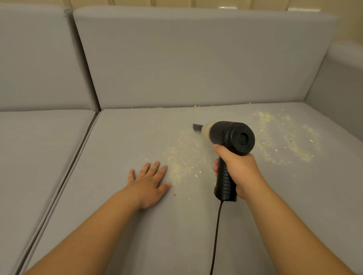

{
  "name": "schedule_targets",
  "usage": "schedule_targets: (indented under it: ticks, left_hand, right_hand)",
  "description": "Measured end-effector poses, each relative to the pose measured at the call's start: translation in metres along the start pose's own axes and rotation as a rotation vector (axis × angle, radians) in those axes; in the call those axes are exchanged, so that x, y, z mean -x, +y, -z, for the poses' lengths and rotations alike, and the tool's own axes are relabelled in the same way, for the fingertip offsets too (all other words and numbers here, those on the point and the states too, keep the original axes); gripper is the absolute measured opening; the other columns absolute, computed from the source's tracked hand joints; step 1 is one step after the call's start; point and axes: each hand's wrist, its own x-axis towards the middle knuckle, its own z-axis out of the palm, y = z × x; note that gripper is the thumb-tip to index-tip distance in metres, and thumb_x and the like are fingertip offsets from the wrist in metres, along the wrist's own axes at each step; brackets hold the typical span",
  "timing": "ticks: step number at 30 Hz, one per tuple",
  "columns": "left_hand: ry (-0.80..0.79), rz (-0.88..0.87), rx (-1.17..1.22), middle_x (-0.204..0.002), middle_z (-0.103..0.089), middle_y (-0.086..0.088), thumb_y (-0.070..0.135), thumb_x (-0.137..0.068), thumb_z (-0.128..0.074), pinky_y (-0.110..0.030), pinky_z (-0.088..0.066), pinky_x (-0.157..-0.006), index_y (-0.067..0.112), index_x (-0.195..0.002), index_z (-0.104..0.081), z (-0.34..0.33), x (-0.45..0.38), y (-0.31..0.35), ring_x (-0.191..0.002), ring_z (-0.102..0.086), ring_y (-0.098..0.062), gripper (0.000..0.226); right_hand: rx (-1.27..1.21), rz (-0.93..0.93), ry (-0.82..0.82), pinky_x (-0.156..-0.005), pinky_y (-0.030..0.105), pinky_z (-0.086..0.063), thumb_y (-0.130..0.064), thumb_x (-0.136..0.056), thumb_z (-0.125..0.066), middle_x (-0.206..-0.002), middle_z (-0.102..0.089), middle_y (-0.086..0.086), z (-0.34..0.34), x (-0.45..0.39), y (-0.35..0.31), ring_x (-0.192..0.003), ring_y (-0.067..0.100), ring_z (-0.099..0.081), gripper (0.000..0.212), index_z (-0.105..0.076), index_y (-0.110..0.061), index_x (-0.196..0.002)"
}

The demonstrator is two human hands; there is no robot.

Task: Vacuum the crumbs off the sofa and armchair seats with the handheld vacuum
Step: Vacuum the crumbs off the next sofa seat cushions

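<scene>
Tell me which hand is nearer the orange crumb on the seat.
Left. The left hand lies flat just left of the orange crumb; the right hand grips the vacuum farther right.

Black cord cut off at bottom edge; nozzle tip blurred.

Cream panelled wall visible behind, along top edge.
</scene>
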Motion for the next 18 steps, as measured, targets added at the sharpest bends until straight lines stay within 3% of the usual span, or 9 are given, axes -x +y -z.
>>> schedule_targets:
  ticks: [3,9,15,18]
  left_hand:
    - [0.002,0.0,0.002,-0.171,0.017,0.014,0.067,-0.103,-0.018,-0.059,0.01,-0.124,0.044,-0.163,0.006,0.0,-0.001,0.0,-0.158,0.015,-0.016,0.068]
    - [-0.007,0.001,0.02,-0.17,0.017,0.015,0.067,-0.103,-0.018,-0.058,0.011,-0.124,0.045,-0.163,0.006,0.001,0.0,-0.001,-0.158,0.016,-0.015,0.067]
    - [-0.008,0.0,0.022,-0.17,0.017,0.014,0.067,-0.103,-0.017,-0.059,0.011,-0.123,0.044,-0.163,0.006,0.001,0.0,0.0,-0.158,0.017,-0.016,0.068]
    - [-0.011,-0.006,0.019,-0.17,0.018,0.015,0.067,-0.103,-0.017,-0.058,0.011,-0.124,0.045,-0.162,0.007,0.002,0.001,-0.004,-0.157,0.017,-0.015,0.067]
  right_hand:
    - [-0.019,-0.02,-0.11,-0.07,0.04,-0.062,-0.025,-0.09,-0.081,-0.074,-0.07,0.012,-0.007,0.005,0.001,-0.064,0.023,-0.067,0.021,-0.071,-0.008,-0.098]
    - [0.003,0.101,0.001,-0.074,0.043,-0.063,-0.026,-0.088,-0.084,-0.072,-0.072,0.008,-0.011,0.0,0.008,-0.063,0.021,-0.069,0.022,-0.074,-0.007,-0.096]
    - [-0.002,0.015,-0.11,-0.071,0.039,-0.063,-0.029,-0.089,-0.084,-0.078,-0.072,0.011,-0.02,-0.002,0.012,-0.066,0.022,-0.07,0.026,-0.074,-0.008,-0.1]
    - [-0.071,0.018,-0.088,-0.073,0.04,-0.064,-0.03,-0.09,-0.082,-0.078,-0.073,0.01,-0.02,0.001,0.003,-0.068,0.022,-0.07,0.027,-0.074,-0.006,-0.101]
